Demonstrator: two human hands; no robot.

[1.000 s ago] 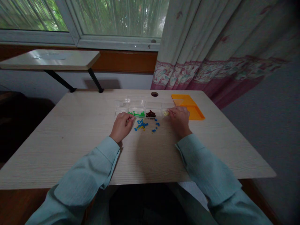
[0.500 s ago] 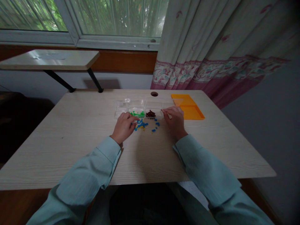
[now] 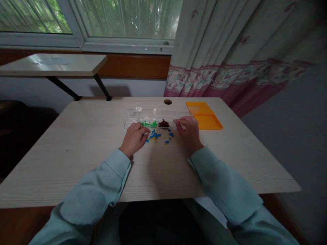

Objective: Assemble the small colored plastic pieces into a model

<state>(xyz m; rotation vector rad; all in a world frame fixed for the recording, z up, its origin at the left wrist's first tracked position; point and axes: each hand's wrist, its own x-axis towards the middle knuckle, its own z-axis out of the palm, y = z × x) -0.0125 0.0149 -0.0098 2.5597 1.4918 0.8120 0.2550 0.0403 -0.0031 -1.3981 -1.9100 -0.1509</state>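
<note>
Left hand [image 3: 134, 137] over the tabletop [image 3: 102, 166], thumb and forefinger slightly apart; right hand [image 3: 189, 131] with fingertips nearly together; hold on any small piece, impossible to tell in either. Since a second ago, a leftward shift of the right hand. Between the hands, one tangled cluster of blue pieces [image 3: 155, 135], uncountable, yellow pieces [image 3: 154, 139] among them, plus about four loose blue ones nearer the right hand. Just beyond, one clear compartment box [image 3: 167, 114], long axis left to right in front of both hands, holding one green heap [image 3: 150, 125] and one dark red heap [image 3: 163, 124]. Beyond the right hand, one orange tray [image 3: 208, 121].
</note>
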